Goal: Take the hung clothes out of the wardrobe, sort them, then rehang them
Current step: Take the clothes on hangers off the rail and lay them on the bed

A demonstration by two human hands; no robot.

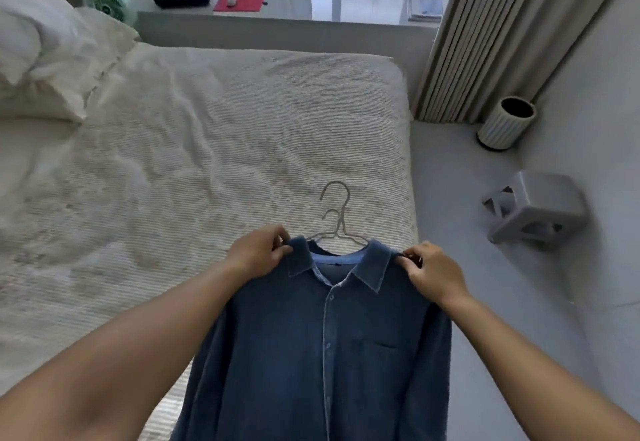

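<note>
so the blue shirt point(322, 347) is lying at the near right corner of the bed point(207, 135), front side up, and its lower part is running out of the bottom of the frame so the hem isn't showing at all. Both hangers point(337, 218) are poking out past the collar toward the far side of the bed, two hooks stacked one over the other, but the shoulder bars are sitting buried inside the shirt so it's hard to say how they're seated. The left hand point(258, 255) is pinching the shoulder seam left of the collar between thumb and fingertips, and the right hand point(433, 272) is pinching the opposite shoulder the same way, remaining fingers curled in. There's a paler blue band showing inside the neck, no readable label on it. Off the bed's right side a grey stool point(535, 208) is lying tipped on the floor, with a ribbed bin point(505, 121) standing beyond it
</note>
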